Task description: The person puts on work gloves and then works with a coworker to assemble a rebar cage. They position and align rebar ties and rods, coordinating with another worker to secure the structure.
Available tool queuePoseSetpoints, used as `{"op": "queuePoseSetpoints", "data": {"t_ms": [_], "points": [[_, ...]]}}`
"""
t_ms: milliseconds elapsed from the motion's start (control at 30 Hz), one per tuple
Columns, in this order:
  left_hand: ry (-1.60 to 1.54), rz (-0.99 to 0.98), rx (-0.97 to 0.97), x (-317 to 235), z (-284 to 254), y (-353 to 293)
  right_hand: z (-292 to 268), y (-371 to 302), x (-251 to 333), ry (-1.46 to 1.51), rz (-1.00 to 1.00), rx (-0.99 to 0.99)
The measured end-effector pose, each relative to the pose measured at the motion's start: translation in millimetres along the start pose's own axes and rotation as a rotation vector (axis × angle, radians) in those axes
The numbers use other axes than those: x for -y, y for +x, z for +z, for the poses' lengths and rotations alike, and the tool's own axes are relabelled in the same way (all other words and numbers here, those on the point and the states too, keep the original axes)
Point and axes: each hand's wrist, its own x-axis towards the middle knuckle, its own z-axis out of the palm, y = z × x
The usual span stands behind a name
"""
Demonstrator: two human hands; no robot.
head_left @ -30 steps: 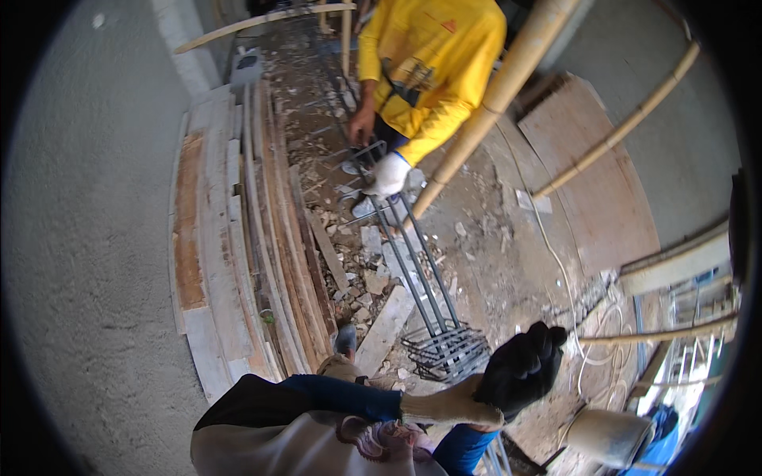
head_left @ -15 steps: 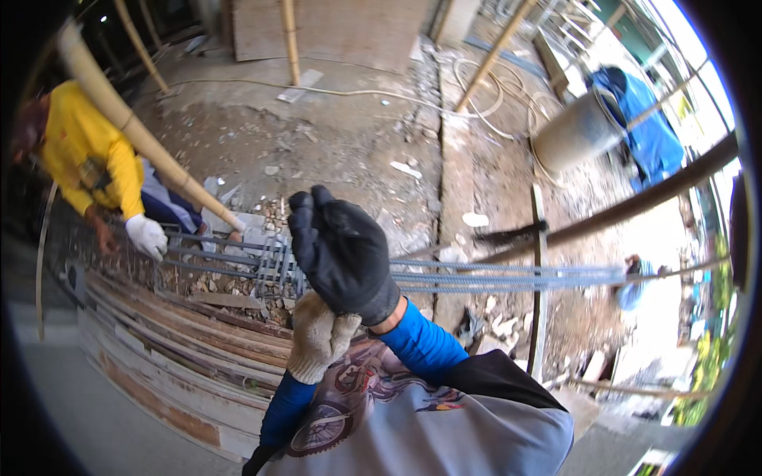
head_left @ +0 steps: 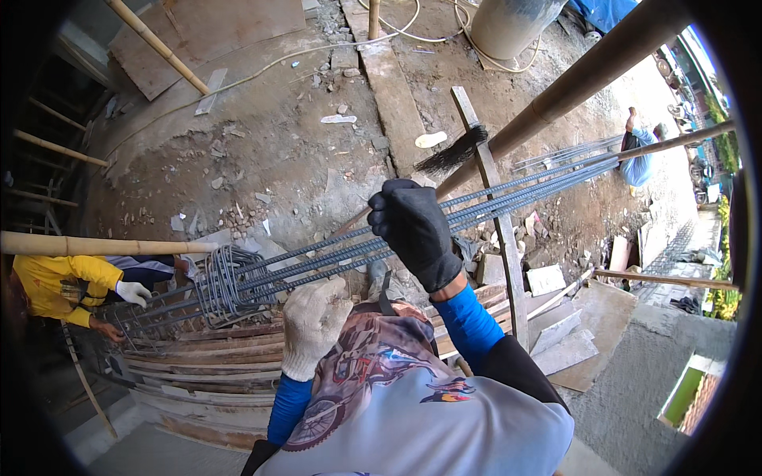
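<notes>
The steel rod bundle (head_left: pixel 556 180) crosses a wooden plank (head_left: pixel 510 262), stirrups (head_left: pixel 226 285) around its left part. The black-gloved right hand (head_left: pixel 417 234) curls over the bundle, the pale-gloved left hand (head_left: pixel 313 325) curls on its near side; whether either grips anything, I cannot tell.

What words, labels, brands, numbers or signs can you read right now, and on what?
None readable.
Wearer's shirt: two-wheeler print and small emblem; any lettering too small to read.
Co-worker's yellow shirt: dark marking, too blurred.
Gloved left hand, gloved right hand, steel bars: no lettering I can make out.
</notes>
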Motion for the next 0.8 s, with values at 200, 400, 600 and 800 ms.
{"op": "queuePoseSetpoints", "data": {"t_ms": [200,400,600,800], "points": [[-0.004,-0.047,-0.059,9.6,2.4,15.3,-130.9,-17.6,44.4,-1.195,-0.606,-0.57],[-0.284,-0.194,0.021,11.6,6.7,33.2,-254.0,-57.3,83.3,-1.43,-1.066,-1.101],[-0.384,-0.165,0.128,29.2,6.1,47.5,-289.8,-104.5,92.7,-1.722,-0.835,-1.386],[-0.379,-0.12,0.192,24.7,27.6,73.9,-277.1,-128.9,81.7,-1.811,-0.639,-1.432]]}}
